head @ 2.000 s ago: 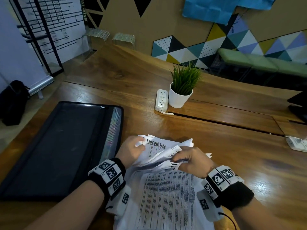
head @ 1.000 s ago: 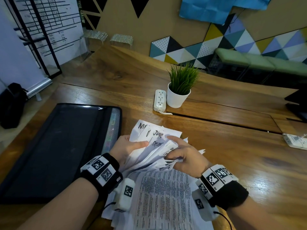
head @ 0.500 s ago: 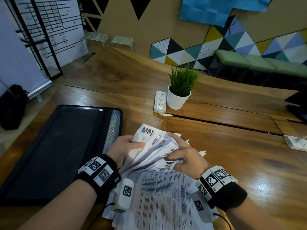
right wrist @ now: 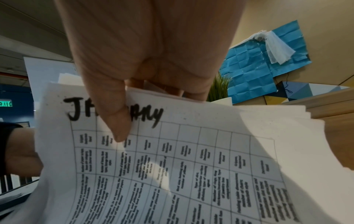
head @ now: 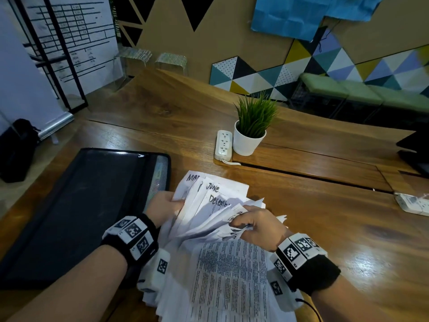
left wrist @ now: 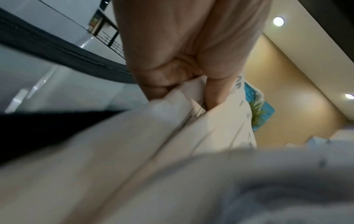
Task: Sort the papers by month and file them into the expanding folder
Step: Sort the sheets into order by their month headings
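Fanned above a brown wooden tabletop (head: 325, 228): a stack of white printed papers (head: 216, 210), headed in black marker "June" and "Decemb…", far corners raised. Left hand (head: 162, 206), fingers (left wrist: 161, 84) and thumb pinching the stack's left edge. Right hand (head: 257, 225), curled fingers gripping the right side, thumb (right wrist: 116, 115) pressed over a gridded sheet marked with a "J…" month. Just left of the papers, flat on the tabletop, a black mesh expanding folder (head: 76, 205), its pleated pockets turned toward the hands. Beyond, touching side by side: a white power strip (head: 224, 145) and a white pot of green artificial grass (head: 250, 131). At the right edge, another white device (head: 413, 203), partly cut off.
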